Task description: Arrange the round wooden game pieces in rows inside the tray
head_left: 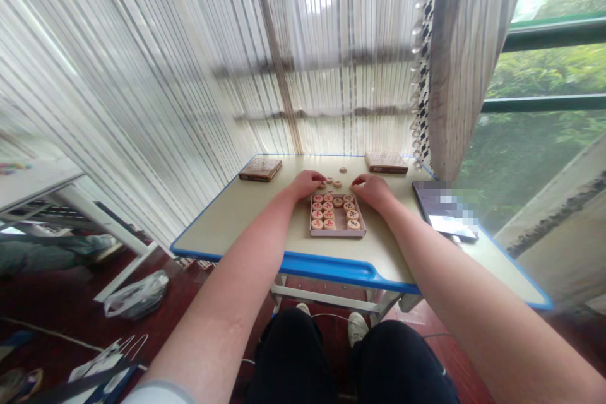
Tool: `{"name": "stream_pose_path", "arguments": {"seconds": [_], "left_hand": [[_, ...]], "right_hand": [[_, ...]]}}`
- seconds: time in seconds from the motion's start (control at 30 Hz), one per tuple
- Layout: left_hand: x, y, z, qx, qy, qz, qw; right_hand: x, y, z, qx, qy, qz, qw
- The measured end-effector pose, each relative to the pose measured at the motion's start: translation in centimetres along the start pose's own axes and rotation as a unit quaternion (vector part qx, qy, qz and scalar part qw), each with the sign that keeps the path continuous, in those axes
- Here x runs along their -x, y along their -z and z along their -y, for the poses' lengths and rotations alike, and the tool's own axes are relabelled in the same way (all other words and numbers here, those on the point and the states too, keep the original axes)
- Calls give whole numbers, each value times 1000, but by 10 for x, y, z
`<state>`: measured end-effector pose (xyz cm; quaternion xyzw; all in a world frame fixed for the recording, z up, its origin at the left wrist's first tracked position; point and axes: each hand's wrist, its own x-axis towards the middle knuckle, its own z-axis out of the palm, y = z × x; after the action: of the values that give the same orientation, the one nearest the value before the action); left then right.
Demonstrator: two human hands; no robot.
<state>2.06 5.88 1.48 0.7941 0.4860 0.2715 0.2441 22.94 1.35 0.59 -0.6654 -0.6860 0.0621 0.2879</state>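
Note:
A shallow white box [338,233] on the desk holds rows of round wooden Chinese chess pieces. Red-marked pieces [328,214] fill its left side, dark-marked pieces [351,214] line the right, and part of the bottom shows between them. My left hand [305,185] is behind the box's left corner, its fingers closed at the edge of a chess piece [322,185]. Beyond the box's right corner, my right hand [373,190] pinches what looks like a pale chess piece [353,188], mostly hidden by the fingers. Loose pieces [337,184] lie between my hands, and one piece [343,170] sits farther back.
Two flat brown boxes [261,169] [386,162] rest at the desk's back left and back right. A dark tablet-like device [445,211] lies at the right. The desk [227,214] has a blue rim. String curtains [331,76] hang behind it, and a plastic bag [137,293] is on the floor.

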Motion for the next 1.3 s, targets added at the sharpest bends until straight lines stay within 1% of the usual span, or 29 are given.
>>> {"name": "stream_pose_path", "arguments": {"seconds": [0.17, 0.27, 0.33, 0.4, 0.47, 0.6, 0.67, 0.73, 0.8, 0.9, 0.97, 1.03, 1.17, 1.3], "left_hand": [[0, 0, -5, -4, 29, -15, 999], [-1, -3, -5, 22, 1, -11, 1000], [-3, -6, -5, 25, -28, 11, 999], [-5, -7, -4, -8, -42, 35, 998], [-6, -8, -4, -63, -43, 37, 996], [-7, -6, -2, -149, -50, -6, 988], [-7, -5, 0, -163, -41, -29, 985], [-8, -6, 2, -152, -32, -43, 987], [-11, -6, 2, -139, -32, -33, 989], [-15, -5, 2, -138, -30, 5, 990], [-17, -4, 2, -135, -24, 12, 990], [-18, -3, 2, -123, -17, 11, 992], [-19, -5, 4, -104, -11, 12, 994], [-19, -7, 1, -132, -25, 32, 990]], "right_hand": [[-2, -4, -1, 4, 22, 6, 1000], [-3, -5, -1, 7, 32, 7, 999], [-2, -5, -1, 5, 34, 6, 999], [-2, -5, -1, -1, 39, 3, 999], [-2, -5, -1, -4, 46, 0, 999], [-2, -5, 0, -10, 50, -3, 999], [-2, -5, -1, -15, 44, -4, 999], [-3, -7, -2, -34, 30, -6, 999], [-5, -7, -4, -76, 0, -23, 997], [-7, -7, -9, -144, -62, -71, 985], [-9, -6, -11, -166, -91, -86, 978], [-9, -5, -11, -173, -98, -83, 977], [-9, -5, -9, -153, -88, -78, 981], [-9, -6, -7, -137, -85, -82, 983]]}}
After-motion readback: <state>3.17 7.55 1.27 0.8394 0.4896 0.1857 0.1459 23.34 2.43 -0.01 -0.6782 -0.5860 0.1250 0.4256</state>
